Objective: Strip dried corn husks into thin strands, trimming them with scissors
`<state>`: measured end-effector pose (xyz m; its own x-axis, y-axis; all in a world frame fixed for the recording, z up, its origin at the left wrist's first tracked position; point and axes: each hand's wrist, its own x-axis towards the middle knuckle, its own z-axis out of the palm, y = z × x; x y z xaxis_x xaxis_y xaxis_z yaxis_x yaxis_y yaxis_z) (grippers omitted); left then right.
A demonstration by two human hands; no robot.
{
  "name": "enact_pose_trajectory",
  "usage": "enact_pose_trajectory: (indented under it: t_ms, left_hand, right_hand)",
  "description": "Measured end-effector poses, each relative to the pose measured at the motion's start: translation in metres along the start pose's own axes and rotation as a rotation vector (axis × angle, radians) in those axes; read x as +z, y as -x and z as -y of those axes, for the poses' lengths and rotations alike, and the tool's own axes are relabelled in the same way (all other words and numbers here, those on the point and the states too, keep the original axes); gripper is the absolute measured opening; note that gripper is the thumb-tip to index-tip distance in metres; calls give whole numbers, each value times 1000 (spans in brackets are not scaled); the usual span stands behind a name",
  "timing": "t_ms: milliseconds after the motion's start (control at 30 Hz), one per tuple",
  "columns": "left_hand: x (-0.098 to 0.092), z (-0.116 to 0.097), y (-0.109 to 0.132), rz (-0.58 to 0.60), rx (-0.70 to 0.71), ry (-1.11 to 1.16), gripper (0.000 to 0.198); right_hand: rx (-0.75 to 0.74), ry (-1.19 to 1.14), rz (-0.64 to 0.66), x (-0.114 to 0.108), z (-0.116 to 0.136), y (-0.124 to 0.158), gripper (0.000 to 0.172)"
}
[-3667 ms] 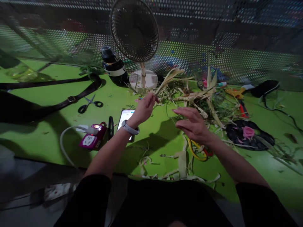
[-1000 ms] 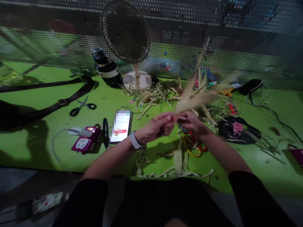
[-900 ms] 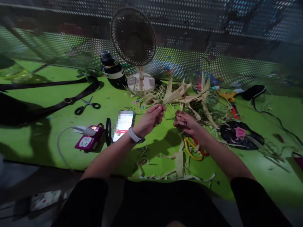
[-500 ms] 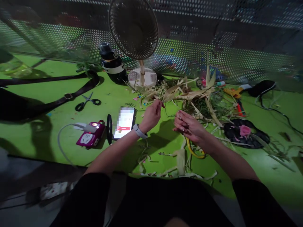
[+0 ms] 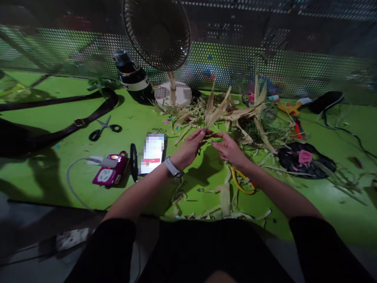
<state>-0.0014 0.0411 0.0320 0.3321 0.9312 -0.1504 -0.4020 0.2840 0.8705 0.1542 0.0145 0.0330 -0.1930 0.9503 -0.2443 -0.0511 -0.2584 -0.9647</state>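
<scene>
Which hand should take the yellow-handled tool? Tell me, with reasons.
Right, probably. The yellow-handled tool lies just below the right hand, while the left hand pinches the husk bunch.

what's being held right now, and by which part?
The left hand pinches the husk bundle at its bottom end, with the leaves fanning upward. The right hand meets that same end with its fingers; whether they grip it cannot be told.

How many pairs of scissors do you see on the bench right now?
1 for certain: black-handled scissors lying left of the phone, beside the strap. A yellow-handled tool near the right hand might be another; leaf litter may hide more.
</scene>
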Motion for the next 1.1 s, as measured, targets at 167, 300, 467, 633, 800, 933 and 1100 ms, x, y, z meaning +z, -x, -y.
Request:
enact_pose_trajectory:
  t_ms: [167,300,467,633,800,933,1100]
  left_hand:
    - [13,6,7,-86,-97,169,13]
    - [17,13,8,-49,-154,222,17]
    - [15,14,7,-36,-143,211,19]
    - [14,11,8,-64,-132,289,20]
    - [21,13,10,-103,-155,317,20]
    - [21,15,9,-108,-134,307,17]
    - [10,19,3,-163,-72,199,18]
  right_hand:
    - [-62,79,49,4,-1,3,33]
    - [-80,51,87,8,-1,3,34]
    - [-143,146,6,8,-6,5,32]
    - [-392,341,-181,8,-11,13,24]
    - [-338,548,-70,8,-15,10,20]
    - [-350,498,-42,5,-18,5,18]
    - [-419,523,-91,0,-7,7,17]
